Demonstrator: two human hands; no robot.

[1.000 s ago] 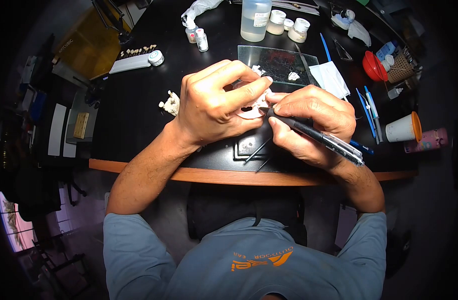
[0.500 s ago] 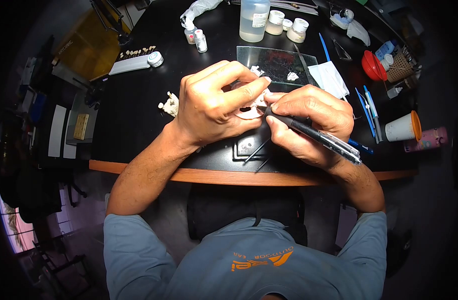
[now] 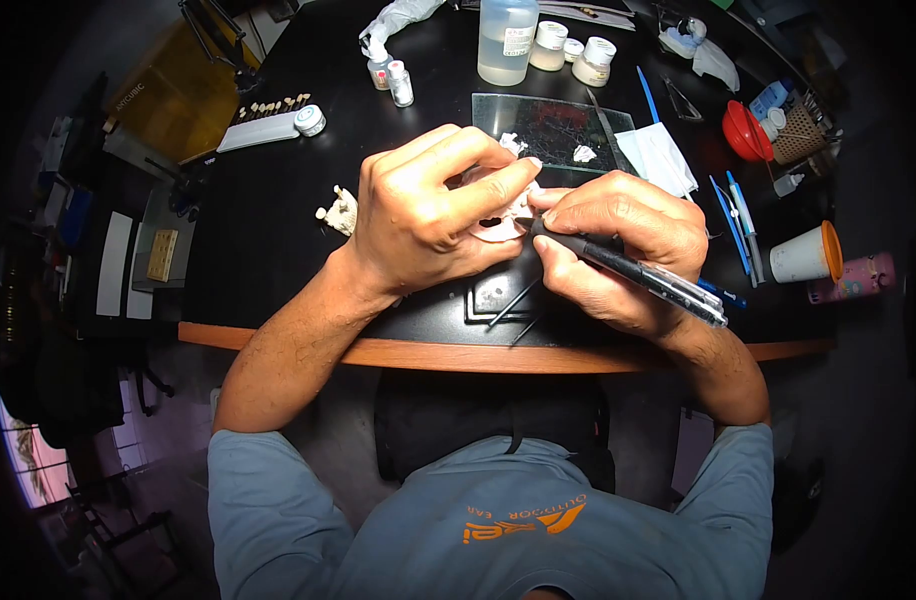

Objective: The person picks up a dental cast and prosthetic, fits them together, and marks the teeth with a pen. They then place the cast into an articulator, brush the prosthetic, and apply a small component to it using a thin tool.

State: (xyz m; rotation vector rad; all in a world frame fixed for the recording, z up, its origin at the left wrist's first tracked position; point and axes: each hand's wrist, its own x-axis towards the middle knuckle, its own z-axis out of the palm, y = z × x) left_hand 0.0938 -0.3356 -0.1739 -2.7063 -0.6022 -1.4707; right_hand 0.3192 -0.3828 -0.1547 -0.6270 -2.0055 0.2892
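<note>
Above the desk's front half, my left hand (image 3: 418,205) is closed around a pale dental cast (image 3: 500,231), and its fingers hide much of the piece. A dark gap shows in the cast. My right hand (image 3: 633,235) pinches a black pen (image 3: 653,278) near its point. The pen slants down to the right, its clear clip end sticking out past the hand. Its tip is at the cast's right side; whether it touches is too small to tell. Another cream-coloured cast (image 3: 340,213) stands left of my left wrist.
Behind my hands lies a glass plate (image 3: 553,115) with white crumpled scraps. Beyond stand a large bottle (image 3: 506,50) and several jars (image 3: 593,65). Tools (image 3: 740,225) and a white cup (image 3: 800,262) with an orange rim are at right. A shade guide (image 3: 261,130) lies left.
The pen's clip end has shifted very slightly to the right. Both hands keep nearly the same place and grip.
</note>
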